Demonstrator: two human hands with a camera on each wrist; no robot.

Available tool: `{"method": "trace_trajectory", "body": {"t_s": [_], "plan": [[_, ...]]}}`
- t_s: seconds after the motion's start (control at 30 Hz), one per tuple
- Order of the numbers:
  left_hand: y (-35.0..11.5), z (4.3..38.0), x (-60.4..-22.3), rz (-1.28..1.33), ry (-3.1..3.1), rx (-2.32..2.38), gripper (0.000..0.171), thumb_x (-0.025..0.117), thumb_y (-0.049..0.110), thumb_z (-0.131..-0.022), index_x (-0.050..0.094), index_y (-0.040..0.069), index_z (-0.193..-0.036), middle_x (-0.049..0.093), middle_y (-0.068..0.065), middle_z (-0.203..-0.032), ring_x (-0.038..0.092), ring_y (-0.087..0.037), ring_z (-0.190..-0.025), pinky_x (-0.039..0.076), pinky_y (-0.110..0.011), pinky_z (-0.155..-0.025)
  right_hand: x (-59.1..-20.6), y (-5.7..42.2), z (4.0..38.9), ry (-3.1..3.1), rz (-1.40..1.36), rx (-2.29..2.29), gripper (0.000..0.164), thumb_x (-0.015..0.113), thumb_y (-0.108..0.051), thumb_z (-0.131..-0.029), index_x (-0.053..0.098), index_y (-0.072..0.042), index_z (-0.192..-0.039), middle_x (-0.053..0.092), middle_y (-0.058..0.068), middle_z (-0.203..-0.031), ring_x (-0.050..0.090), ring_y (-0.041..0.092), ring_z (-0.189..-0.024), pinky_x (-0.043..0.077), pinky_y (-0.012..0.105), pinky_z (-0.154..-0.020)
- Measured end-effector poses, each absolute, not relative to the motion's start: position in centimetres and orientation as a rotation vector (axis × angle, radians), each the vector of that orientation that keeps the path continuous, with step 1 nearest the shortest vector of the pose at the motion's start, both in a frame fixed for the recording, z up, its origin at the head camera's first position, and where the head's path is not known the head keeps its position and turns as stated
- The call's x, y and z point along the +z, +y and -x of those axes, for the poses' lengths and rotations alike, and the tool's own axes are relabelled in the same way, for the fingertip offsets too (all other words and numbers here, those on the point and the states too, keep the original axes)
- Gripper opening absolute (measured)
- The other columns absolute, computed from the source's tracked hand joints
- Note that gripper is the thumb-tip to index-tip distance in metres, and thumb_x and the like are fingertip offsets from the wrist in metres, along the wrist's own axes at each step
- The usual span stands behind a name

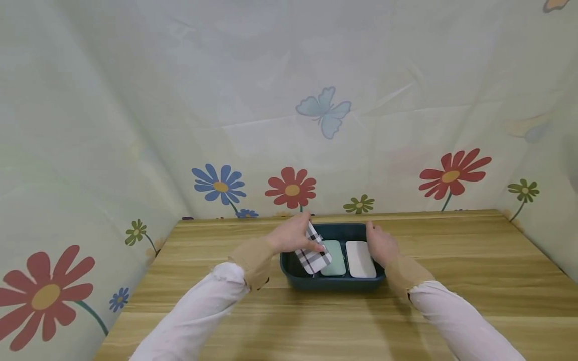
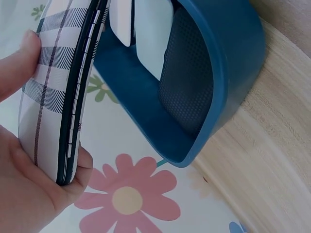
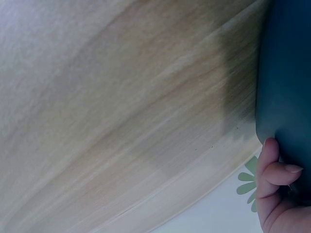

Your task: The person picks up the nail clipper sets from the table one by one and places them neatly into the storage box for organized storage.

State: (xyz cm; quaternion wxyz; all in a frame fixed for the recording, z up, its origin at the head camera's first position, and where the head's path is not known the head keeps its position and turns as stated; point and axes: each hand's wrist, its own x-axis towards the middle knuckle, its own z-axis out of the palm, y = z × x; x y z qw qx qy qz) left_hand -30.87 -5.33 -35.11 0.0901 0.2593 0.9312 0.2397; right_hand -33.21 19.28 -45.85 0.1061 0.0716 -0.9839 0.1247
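My left hand [image 1: 290,233] grips a black-and-white plaid glasses case [image 1: 313,259], thumb on one side and fingers on the other. Its hinged edge shows in the left wrist view, where the case is tilted over the left end of a dark blue plastic bin [image 1: 336,285]. Inside the bin a mint-green case [image 1: 333,258] lies beside a white case [image 1: 361,259]. At the bin's right end my right hand [image 1: 382,244] holds the rim; in the right wrist view its fingers [image 3: 270,151] press against the bin's wall near the corner.
The bin stands on a wood-grain table [image 1: 217,311], toward its back edge. A pale curtain [image 1: 253,125] printed with flowers and a butterfly hangs close behind and along both sides. A dark perforated floor [image 2: 187,77] shows in the bin's left part.
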Motion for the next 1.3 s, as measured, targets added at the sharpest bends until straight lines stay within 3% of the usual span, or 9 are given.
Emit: {"method": "trace_trajectory", "body": {"t_s": [0.67, 1.3], "plan": [[-3.9, 31.7, -35.8, -0.894, 2.919, 0.476, 0.049, 0.075, 0.032, -0.073, 0.044, 0.008, -0.102, 0.044, 0.0, -0.085, 0.046, -0.013, -0.079, 0.043, -0.019, -0.063, -46.1, 19.4, 33.2, -2.882, -0.227, 0.37, 0.021, 0.049, 0.006, -0.087, 0.039, 0.007, -0.104, 0.051, 0.024, -0.081, 0.054, 0.032, -0.059, 0.046, 0.042, -0.046], [-1.9, 32.2, -37.9, -0.922, 2.978, 0.262, 0.061, 0.073, 0.041, -0.073, 0.042, 0.005, -0.111, 0.043, -0.003, -0.092, 0.047, -0.013, -0.079, 0.043, -0.02, -0.067, -45.9, 19.3, 33.1, -2.872, -0.232, 0.37, 0.022, 0.05, 0.005, -0.087, 0.04, 0.008, -0.107, 0.053, 0.024, -0.083, 0.054, 0.029, -0.059, 0.047, 0.039, -0.047]]}}
